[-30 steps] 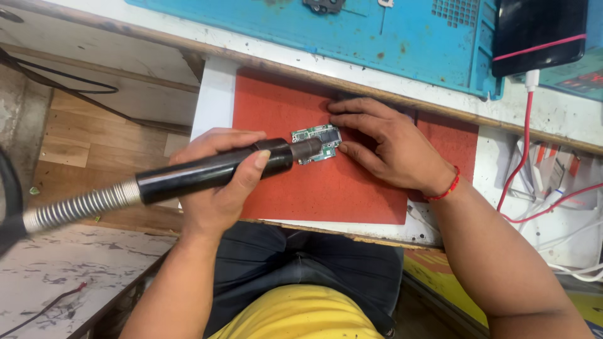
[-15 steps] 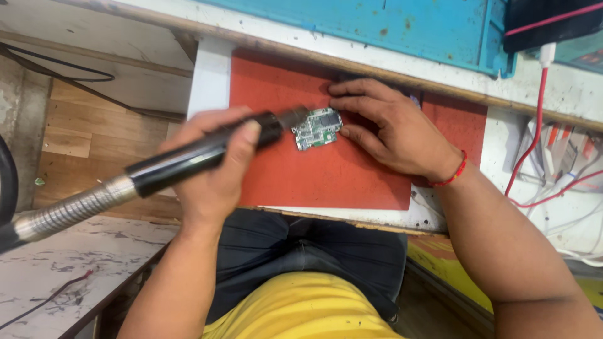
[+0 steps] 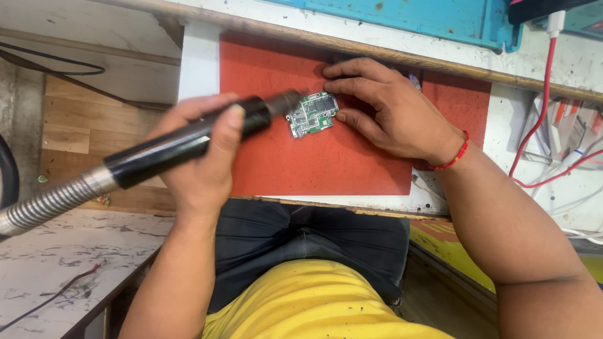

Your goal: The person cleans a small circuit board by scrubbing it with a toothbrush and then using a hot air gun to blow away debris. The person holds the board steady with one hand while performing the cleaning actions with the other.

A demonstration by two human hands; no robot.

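My left hand [image 3: 201, 157] grips a black hot-air wand [image 3: 188, 141] with a ribbed metal hose [image 3: 50, 201] trailing off to the lower left. Its nozzle tip points at a small green circuit board [image 3: 312, 114] lying on a red work mat [image 3: 282, 163]. My right hand [image 3: 389, 110] lies flat on the mat, fingertips pressing the board's right edge. A red thread band circles that wrist.
A blue tray [image 3: 440, 16] sits along the bench's back edge. Red and white cables [image 3: 540, 113] and small packets lie at the right. A marbled white surface [image 3: 56, 263] is at lower left. My lap in dark trousers and yellow shirt fills the bottom.
The wand's nozzle has stayed aimed at the board while it tilted and the view shifted; the board now sits slightly lower on the mat. My right hand keeps holding the board.
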